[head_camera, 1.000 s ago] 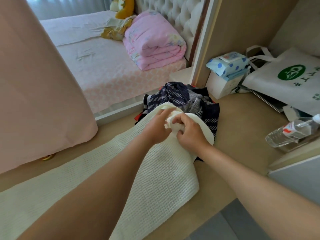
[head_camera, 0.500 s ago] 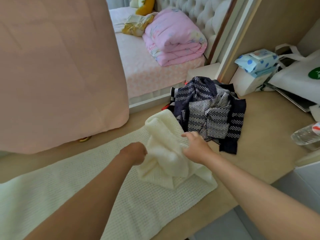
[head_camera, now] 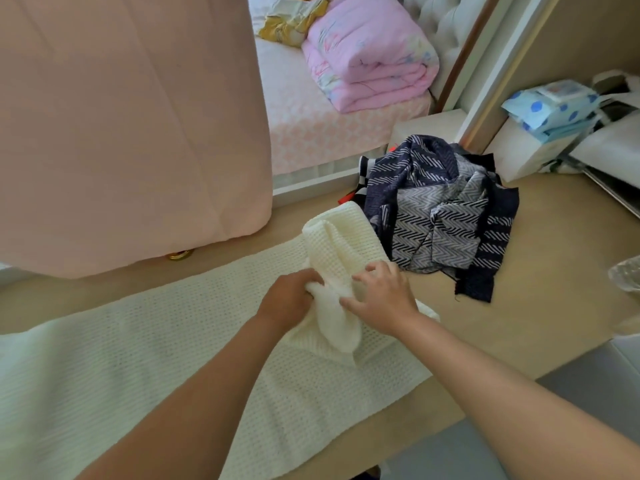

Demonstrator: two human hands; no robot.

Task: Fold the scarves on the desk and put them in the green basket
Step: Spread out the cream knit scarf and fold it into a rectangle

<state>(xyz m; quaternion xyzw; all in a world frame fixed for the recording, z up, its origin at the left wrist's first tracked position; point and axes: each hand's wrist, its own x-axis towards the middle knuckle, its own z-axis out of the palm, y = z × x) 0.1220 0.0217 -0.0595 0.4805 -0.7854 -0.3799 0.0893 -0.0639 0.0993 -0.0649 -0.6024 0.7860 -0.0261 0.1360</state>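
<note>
The left hand is clenching around the bunched end of a long cream waffle-knit scarf, its fingers curling into the fabric so that a thick fold is rising up and away from its knuckles. The right hand is lying just beside it on the same fold, released, with its fingers spread and pressing lightly on the cloth and its thumb pointing toward the left hand. The rest of the cream scarf is lying flat on the beige table, running under both forearms and stretching far out to the left of the left hand. Just beyond the right hand, touching the raised cream fold, a loose heap of navy and grey zigzag-patterned scarves is sitting on the table, unfolded. Far beyond the left hand a large pale pink quilted cover is hanging down to the table's edge. Well beyond both hands a folded pink floral quilt is resting on a bed, and far out past the right hand a blue polka-dot pack of wipes is sitting on a white box.
</note>
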